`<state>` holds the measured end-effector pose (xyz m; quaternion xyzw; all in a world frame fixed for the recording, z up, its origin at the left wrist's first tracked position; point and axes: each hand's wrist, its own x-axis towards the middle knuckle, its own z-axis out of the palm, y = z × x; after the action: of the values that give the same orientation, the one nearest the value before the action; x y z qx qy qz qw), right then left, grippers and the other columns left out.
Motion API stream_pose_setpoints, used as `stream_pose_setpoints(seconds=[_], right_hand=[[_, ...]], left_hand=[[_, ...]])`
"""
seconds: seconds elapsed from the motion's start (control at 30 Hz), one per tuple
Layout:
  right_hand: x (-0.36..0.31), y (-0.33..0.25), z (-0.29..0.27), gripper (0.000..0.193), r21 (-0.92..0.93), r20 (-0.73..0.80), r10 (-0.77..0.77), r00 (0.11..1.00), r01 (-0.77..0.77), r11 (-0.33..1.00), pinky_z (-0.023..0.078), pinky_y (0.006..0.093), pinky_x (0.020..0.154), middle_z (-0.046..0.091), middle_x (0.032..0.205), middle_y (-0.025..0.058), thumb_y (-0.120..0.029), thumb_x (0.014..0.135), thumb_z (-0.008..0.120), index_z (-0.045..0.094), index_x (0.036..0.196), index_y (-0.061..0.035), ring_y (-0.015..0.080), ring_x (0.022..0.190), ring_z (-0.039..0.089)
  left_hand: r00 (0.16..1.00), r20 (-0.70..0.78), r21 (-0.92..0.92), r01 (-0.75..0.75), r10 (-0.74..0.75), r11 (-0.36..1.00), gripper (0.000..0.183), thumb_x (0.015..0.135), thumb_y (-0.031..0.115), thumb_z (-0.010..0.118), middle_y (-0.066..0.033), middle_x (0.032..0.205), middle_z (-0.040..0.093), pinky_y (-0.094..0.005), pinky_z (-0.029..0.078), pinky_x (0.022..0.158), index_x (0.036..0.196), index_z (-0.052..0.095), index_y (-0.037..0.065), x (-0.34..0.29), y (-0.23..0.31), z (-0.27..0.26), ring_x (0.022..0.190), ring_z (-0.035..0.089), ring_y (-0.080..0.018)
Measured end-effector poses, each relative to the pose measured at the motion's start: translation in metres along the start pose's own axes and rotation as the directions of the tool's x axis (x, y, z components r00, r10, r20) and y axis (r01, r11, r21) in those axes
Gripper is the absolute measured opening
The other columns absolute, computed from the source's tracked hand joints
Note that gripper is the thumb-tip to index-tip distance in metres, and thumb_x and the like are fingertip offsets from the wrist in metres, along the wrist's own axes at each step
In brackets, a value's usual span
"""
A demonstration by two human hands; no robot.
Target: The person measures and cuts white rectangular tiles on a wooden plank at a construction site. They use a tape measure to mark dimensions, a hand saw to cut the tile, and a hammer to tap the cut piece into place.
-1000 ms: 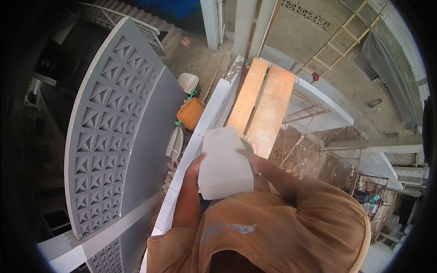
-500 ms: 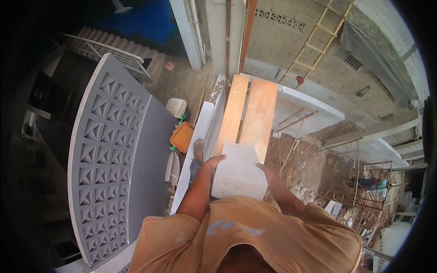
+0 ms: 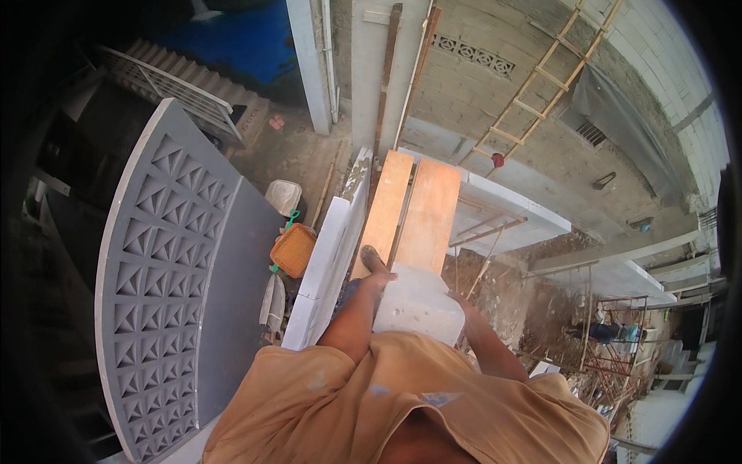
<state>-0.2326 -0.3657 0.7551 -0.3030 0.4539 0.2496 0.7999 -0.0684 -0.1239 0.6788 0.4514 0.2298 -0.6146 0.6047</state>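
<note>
Close in front of my body I carry a pale grey lightweight concrete block [image 3: 418, 305] with small pits in its near face. My left hand [image 3: 378, 281] grips its left side, the thumb lying along the top edge. On the opposite side my right hand [image 3: 457, 300] presses against the block, its fingers mostly hidden. Beneath and beyond the block run two wooden planks [image 3: 430, 209] side by side with a narrow gap. My sandalled foot [image 3: 373, 259] is on the left plank, just past my left hand.
A white block wall [image 3: 318, 267] edges the planks on the left, with an orange basket [image 3: 293, 250] and a grey patterned panel wall [image 3: 174, 247] beyond. Right of the planks lies a lower rubble-strewn floor with metal scaffolding [image 3: 618, 332]. A bamboo ladder [image 3: 541, 77] leans farther off.
My foot has moved from the white wall top onto the left plank. The block stays in both hands and sits slightly farther right in view. The surroundings have shifted left and mostly downward.
</note>
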Motion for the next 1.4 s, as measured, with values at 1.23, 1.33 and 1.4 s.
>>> stream_pose_setpoints(seconds=[1.23,1.33,1.4], right_hand=[[0.428,-0.525,0.154,0.074,-0.700,-0.345,0.022,0.938,-0.273,0.659,0.042,0.0569,0.102,0.056,0.136,0.0187,-0.048,0.087,0.061,0.044,0.145,-0.0045,0.0376,0.123,0.055],[0.460,-0.537,0.190,0.078,-0.762,-0.462,-0.103,0.881,-0.334,0.555,0.044,0.0573,0.099,0.056,0.135,0.0198,-0.047,0.086,0.062,0.043,0.145,-0.0002,0.0360,0.124,0.055],[0.520,-0.543,0.146,0.088,-0.786,-0.390,-0.200,0.899,-0.212,0.580,0.045,0.0561,0.098,0.051,0.139,0.0209,-0.046,0.084,0.066,0.031,0.151,0.0003,0.0357,0.127,0.053]], left_hand=[[0.808,-0.415,-0.508,-0.587,0.418,0.630,0.091,0.096,0.067,0.049,-0.0198,0.163,0.025,-0.0483,0.023,0.120,0.160,0.020,0.010,0.221,0.293,-0.018,0.148,0.030,-0.0349],[0.745,-0.515,-0.412,-0.649,0.424,0.640,0.090,0.096,0.066,0.050,-0.0189,0.163,0.026,-0.0489,0.023,0.119,0.160,0.020,0.010,0.183,0.284,-0.014,0.148,0.031,-0.0348],[0.735,-0.590,-0.423,-0.633,0.334,0.648,0.079,0.099,0.059,0.050,-0.0162,0.160,0.034,-0.0492,0.027,0.117,0.158,0.026,0.012,0.169,0.245,-0.013,0.145,0.036,-0.0333]])
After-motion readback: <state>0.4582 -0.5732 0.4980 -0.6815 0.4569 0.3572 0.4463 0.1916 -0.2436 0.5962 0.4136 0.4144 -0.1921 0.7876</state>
